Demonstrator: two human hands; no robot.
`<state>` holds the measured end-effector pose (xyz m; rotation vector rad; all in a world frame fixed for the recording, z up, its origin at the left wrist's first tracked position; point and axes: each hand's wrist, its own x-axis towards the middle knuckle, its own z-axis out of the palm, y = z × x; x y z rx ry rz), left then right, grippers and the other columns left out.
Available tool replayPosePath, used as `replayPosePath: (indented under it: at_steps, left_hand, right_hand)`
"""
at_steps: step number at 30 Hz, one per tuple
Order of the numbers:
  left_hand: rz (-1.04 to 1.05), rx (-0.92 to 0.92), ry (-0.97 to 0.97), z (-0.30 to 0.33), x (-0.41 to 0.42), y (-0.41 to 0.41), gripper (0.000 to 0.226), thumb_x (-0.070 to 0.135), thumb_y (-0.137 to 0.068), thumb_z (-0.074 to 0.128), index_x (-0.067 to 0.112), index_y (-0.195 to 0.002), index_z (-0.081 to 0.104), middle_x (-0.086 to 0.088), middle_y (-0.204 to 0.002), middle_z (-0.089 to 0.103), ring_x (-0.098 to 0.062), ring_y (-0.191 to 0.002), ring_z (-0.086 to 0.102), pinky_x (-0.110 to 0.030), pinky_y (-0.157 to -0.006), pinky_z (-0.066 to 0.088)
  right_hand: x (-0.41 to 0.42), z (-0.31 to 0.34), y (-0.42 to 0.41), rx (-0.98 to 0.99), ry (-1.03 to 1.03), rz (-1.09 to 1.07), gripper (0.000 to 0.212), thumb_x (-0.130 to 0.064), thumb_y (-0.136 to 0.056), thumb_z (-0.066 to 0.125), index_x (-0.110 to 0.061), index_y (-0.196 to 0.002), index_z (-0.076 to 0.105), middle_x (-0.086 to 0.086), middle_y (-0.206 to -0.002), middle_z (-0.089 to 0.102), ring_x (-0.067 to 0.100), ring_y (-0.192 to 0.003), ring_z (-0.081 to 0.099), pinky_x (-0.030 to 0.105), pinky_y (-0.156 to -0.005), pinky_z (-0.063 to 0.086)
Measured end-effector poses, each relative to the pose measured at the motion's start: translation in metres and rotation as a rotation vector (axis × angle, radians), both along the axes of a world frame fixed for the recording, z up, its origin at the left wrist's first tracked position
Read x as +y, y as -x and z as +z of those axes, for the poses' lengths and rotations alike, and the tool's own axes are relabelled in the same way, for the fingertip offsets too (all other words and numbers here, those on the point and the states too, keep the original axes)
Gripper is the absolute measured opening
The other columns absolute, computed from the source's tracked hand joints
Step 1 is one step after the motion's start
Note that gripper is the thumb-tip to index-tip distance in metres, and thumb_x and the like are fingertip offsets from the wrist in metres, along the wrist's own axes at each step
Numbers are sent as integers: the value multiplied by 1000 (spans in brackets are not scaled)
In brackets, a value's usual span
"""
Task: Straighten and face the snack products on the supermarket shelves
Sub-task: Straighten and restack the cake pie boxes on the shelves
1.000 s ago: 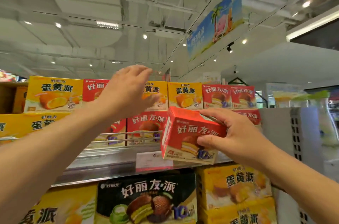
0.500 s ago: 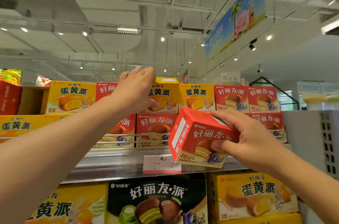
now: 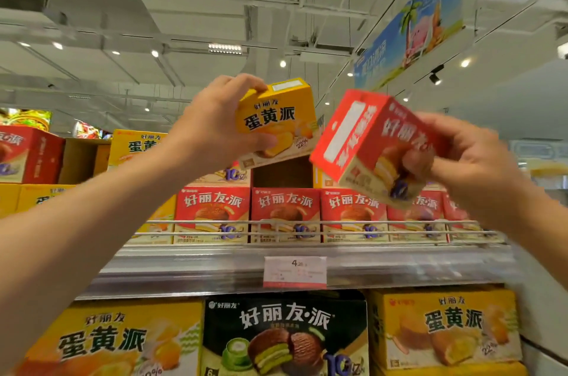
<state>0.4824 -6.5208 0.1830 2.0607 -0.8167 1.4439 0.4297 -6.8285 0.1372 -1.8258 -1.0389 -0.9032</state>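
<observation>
Head view: my left hand grips the yellow box at frame centre, fingers over its top edge, thumb on its face, lifted above a gap in the upper row. My right hand pinches the tilted red box centre-right, blurred. Both look like light, stiff cartons that could dent; I'd hold edges, not faces.

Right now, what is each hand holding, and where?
Left hand grips the yellow box by its left end. Right hand holds the red box at its right end.
</observation>
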Motion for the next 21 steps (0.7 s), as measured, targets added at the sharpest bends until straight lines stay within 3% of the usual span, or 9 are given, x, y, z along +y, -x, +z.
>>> replayPosePath:
  at_steps: [3, 6, 8, 11, 13, 18, 21]
  left_hand:
    - [31, 14, -32, -9, 25, 16, 68, 33, -62, 88, 43, -118, 51, 10, -107, 50, -14, -93, 55, -28, -73, 49]
    - [66, 56, -121, -23, 50, 28, 70, 36, -60, 88, 53, -113, 47, 24, -104, 47, -3, -92, 54, -16, -71, 42]
    - [80, 96, -167, -33, 65, 33, 69, 41, -58, 86, 58, -110, 44, 28, -108, 47, 5, -96, 52, -10, -68, 40]
    - [65, 180, -203, -45, 82, 38, 65, 54, -54, 75, 62, -110, 44, 33, -116, 43, 5, -98, 53, -13, -67, 48]
    - [73, 214, -219, -50, 92, 39, 63, 56, -53, 71, 65, -108, 42, 35, -118, 40, 4, -101, 53, -16, -70, 52]
    - [87, 210, -222, -59, 110, 34, 64, 35, -63, 84, 61, -105, 43, 35, -120, 39, 3, -104, 52, -16, -73, 52]
    - [64, 215, -221, -62, 115, 33, 60, 45, -59, 77, 63, -106, 44, 39, -123, 36, 5, -106, 51, -16, -74, 54]
  right_hand:
    - [15, 44, -3, -44, -38, -43, 40, -44, -74, 72, -30, -111, 65, -1, -101, 72, 17, -98, 69, 28, -74, 58]
    - [38, 85, -21, -63, -4, -157, 31, -24, -84, 70, -23, -114, 63, -3, -100, 71, 12, -94, 69, 29, -77, 58]
    - [59, 103, -34, -50, 32, -208, 30, -17, -88, 68, -23, -116, 60, -6, -98, 70, 3, -89, 69, 20, -70, 56]
    - [87, 115, -53, 6, 85, -264, 32, -16, -86, 69, -24, -116, 62, -7, -94, 70, -1, -81, 69, 13, -62, 53]
    - [98, 118, -66, 45, 129, -328, 34, -18, -84, 72, -24, -117, 63, -4, -95, 71, 7, -84, 70, 21, -68, 56]
    - [106, 114, -90, 100, 184, -419, 31, -25, -84, 72, -26, -114, 63, -2, -96, 71, 14, -88, 69, 37, -80, 59]
    - [103, 111, -97, 114, 182, -459, 36, -27, -84, 72, -23, -118, 62, 0, -98, 71, 16, -89, 69, 42, -85, 57]
